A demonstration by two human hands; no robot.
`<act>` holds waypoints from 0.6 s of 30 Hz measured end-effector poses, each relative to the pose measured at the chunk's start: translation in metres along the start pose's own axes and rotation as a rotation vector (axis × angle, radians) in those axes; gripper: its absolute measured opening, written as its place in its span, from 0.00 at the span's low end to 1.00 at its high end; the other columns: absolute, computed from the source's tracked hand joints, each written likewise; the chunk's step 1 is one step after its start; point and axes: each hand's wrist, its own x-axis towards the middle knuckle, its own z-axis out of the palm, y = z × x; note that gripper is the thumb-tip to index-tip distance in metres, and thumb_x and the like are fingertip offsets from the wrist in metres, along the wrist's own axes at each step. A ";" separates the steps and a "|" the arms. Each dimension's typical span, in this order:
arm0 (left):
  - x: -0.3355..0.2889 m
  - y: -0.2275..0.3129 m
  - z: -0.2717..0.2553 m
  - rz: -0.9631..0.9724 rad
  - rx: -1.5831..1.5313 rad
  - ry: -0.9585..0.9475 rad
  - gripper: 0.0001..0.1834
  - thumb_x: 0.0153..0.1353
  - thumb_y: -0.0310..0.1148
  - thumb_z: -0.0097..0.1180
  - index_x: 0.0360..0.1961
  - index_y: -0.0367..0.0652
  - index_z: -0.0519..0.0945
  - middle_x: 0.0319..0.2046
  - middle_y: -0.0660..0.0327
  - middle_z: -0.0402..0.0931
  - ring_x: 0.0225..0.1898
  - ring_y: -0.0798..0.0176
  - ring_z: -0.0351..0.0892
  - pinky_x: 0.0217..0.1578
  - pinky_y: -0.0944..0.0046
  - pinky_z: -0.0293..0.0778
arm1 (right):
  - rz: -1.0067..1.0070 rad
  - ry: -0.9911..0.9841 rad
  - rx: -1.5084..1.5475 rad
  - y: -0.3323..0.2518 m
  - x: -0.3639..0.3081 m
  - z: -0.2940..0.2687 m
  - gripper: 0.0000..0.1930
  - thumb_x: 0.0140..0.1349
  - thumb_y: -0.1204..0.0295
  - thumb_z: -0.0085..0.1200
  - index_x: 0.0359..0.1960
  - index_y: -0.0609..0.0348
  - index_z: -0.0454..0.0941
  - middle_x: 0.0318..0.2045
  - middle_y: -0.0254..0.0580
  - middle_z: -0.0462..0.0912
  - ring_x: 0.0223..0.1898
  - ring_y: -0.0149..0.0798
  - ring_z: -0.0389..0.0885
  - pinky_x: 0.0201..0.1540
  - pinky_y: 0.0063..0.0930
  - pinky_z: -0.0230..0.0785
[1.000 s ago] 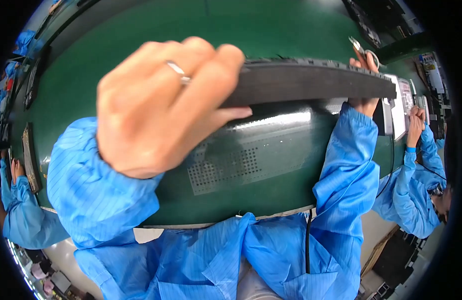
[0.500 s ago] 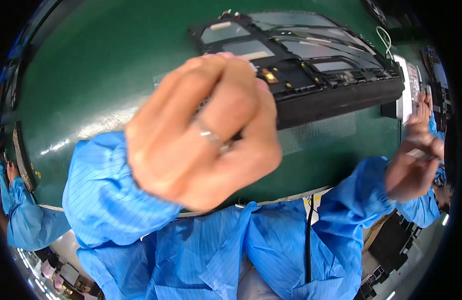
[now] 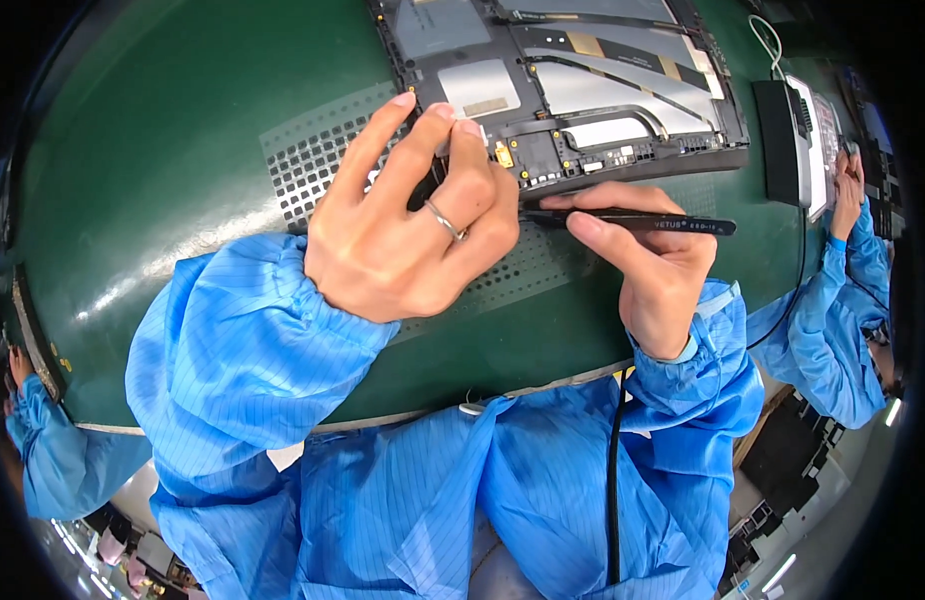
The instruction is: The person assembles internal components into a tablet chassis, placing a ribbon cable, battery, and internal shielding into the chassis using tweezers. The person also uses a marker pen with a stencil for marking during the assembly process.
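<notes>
Your left hand lay palm down over the near left corner of a black-framed electronic panel, its fingers bent and slightly spread, with visible fingertips on the frame. Your thumb was hidden, so whether that hand gripped the corner, I cannot tell. A silver ring circled one finger.

Your right hand pinched a pair of black tweezers between thumb and fingers, just beside the near edge of the panel. The tweezers pointed left, toward your other hand; their tips were too dark to make out.

The panel was on the far part of the green desk, right of centre, showing silver plates and dark flat cables. A perforated sheet reached out from under your left hand. To the right of the panel stood a black box, with a looped white cable beyond. Farther right, a co-worker's hands were close together.
</notes>
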 end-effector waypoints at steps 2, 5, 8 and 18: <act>0.000 0.000 0.000 -0.003 -0.006 0.005 0.10 0.34 0.29 0.50 0.23 0.42 0.72 0.27 0.58 0.69 0.32 0.58 0.71 0.37 0.57 0.70 | 0.010 0.002 -0.013 0.000 0.000 0.001 0.06 0.46 0.82 0.52 0.28 0.69 0.74 0.26 0.40 0.77 0.28 0.26 0.72 0.32 0.16 0.64; -0.003 0.001 0.002 -0.005 -0.002 0.016 0.09 0.34 0.29 0.50 0.23 0.43 0.72 0.27 0.58 0.69 0.32 0.57 0.71 0.37 0.57 0.70 | -0.023 0.020 -0.005 0.005 -0.001 0.004 0.06 0.46 0.82 0.52 0.28 0.69 0.74 0.26 0.39 0.77 0.27 0.26 0.72 0.31 0.16 0.64; -0.005 0.000 0.000 -0.011 0.003 0.013 0.09 0.34 0.30 0.50 0.22 0.43 0.72 0.27 0.58 0.69 0.32 0.57 0.71 0.37 0.57 0.70 | -0.041 0.031 -0.024 0.006 -0.004 0.007 0.06 0.46 0.81 0.52 0.28 0.70 0.74 0.26 0.39 0.77 0.26 0.25 0.72 0.30 0.15 0.64; -0.009 -0.002 -0.002 0.001 0.002 0.036 0.09 0.34 0.29 0.50 0.21 0.42 0.71 0.27 0.58 0.68 0.31 0.56 0.71 0.35 0.57 0.70 | -0.052 0.032 -0.026 0.006 -0.004 0.013 0.06 0.47 0.82 0.52 0.28 0.70 0.74 0.25 0.40 0.77 0.26 0.25 0.72 0.30 0.15 0.64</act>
